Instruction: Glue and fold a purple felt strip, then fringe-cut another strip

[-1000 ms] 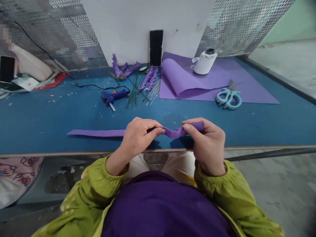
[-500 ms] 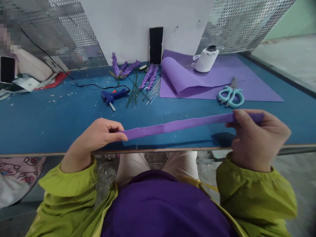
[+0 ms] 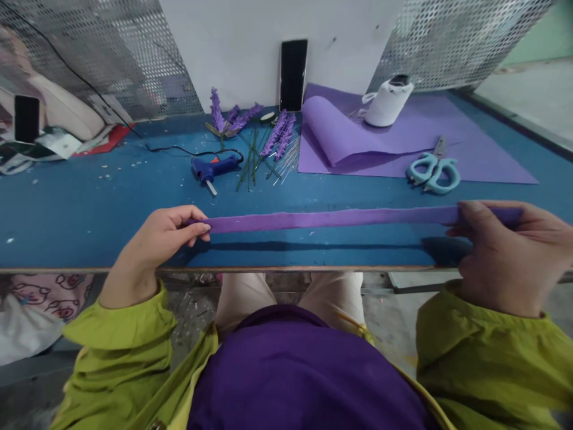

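A long, narrow purple strip (image 3: 322,219), paper or thin foam by its look, is stretched nearly level above the front of the blue table. My left hand (image 3: 172,232) pinches its left end between thumb and fingers. At the other side my right hand (image 3: 510,251) is closed round the strip, whose right end shows behind the thumb. The strip casts a shadow on the table just below. Beyond my right hand lie scissors with light blue handles (image 3: 433,172), resting partly on a large purple sheet (image 3: 483,161).
A blue glue gun (image 3: 215,169), purple flower sprigs (image 3: 280,134), green stems (image 3: 251,161) and thin wires (image 3: 289,161) lie mid-table. A phone (image 3: 293,76) leans on the white board. A white-wrapped container (image 3: 389,103) stands on the sheet. Another person's arm (image 3: 67,107) rests at far left.
My hands have moved apart, the left one leftward and the right one rightward. More of the strip shows between them, and it is straighter and more level. The view has shifted slightly.
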The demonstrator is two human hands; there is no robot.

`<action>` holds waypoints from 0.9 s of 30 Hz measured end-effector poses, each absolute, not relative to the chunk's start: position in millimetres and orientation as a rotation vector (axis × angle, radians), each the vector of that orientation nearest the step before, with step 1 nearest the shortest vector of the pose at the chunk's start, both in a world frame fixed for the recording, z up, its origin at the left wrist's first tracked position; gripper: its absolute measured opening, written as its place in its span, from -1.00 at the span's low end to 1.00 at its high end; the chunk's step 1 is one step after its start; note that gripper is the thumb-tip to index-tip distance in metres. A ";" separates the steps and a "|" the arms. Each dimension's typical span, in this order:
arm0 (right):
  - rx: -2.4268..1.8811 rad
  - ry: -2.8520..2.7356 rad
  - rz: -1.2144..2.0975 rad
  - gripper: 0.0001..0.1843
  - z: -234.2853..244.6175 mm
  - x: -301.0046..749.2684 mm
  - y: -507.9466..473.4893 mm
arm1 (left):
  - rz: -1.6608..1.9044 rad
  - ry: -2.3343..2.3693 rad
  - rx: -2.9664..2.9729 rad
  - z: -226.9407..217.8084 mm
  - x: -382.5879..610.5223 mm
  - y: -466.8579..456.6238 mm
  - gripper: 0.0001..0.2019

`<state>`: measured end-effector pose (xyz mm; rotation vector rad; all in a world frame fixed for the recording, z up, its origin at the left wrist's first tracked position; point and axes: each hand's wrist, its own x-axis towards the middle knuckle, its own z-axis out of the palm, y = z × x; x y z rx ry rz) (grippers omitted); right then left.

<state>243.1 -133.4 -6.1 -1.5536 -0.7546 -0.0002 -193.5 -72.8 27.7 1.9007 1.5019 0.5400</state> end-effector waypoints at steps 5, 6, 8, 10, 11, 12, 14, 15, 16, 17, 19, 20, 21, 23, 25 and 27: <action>-1.539 -0.794 -0.067 -0.90 -6.3 245.4 -132.4 | 0.664 1.546 1.770 24.0 -190.3 -73.1 -0.82; -1.546 -0.791 -0.068 -0.89 -6.4 245.6 -132.3 | 0.697 1.566 1.752 24.1 -190.2 -73.0 -0.83; -1.579 -0.811 -0.029 -0.89 -6.1 246.0 -132.5 | 0.748 1.605 1.734 24.4 -190.8 -72.9 -0.85; -1.603 -0.857 0.009 -0.92 -5.0 246.5 -132.9 | 0.772 1.626 1.726 24.6 -192.3 -72.9 -0.87; -1.604 -0.874 0.020 -0.93 -4.3 246.8 -132.8 | 0.768 1.628 1.719 24.6 -193.2 -73.0 -0.88; -1.605 -0.884 0.037 -0.94 -3.5 247.1 -132.6 | 0.761 1.627 1.710 24.6 -194.0 -73.0 -0.89; -1.605 -0.875 0.066 -0.95 -2.0 247.6 -131.3 | 0.763 1.635 1.693 24.4 -195.5 -73.2 -0.92; -1.605 -0.869 0.083 -0.94 -1.6 247.8 -130.5 | 0.773 1.646 1.685 24.1 -196.3 -73.2 -0.93; -1.607 -0.860 0.102 -0.94 -1.5 248.0 -129.7 | 0.781 1.658 1.679 23.6 -197.1 -73.0 -0.93; -1.609 -0.852 0.118 -0.94 -1.6 248.1 -129.0 | 0.789 1.669 1.672 22.8 -198.0 -72.7 -0.93; -1.614 -0.850 0.137 -0.95 -2.3 248.1 -128.0 | 0.792 1.692 1.664 20.5 -200.1 -71.5 -0.92; -1.620 -0.854 0.143 -0.95 -2.9 248.1 -127.7 | 0.776 1.699 1.667 19.1 -201.1 -70.7 -0.92; -1.626 -0.858 0.146 -0.95 -3.4 248.1 -127.5 | 0.755 1.703 1.673 17.8 -201.8 -69.9 -0.91; -1.634 -0.870 0.157 -0.96 -4.2 248.2 -127.4 | 0.720 1.708 1.685 15.6 -201.7 -68.7 -0.89; -1.636 -0.887 0.185 -0.94 -4.2 247.4 -127.4 | 0.730 1.709 1.661 15.2 -199.0 -68.8 -0.90; -1.625 -0.911 0.234 -0.91 -3.4 244.1 -127.7 | 0.860 1.712 1.575 16.6 -194.4 -70.1 -0.92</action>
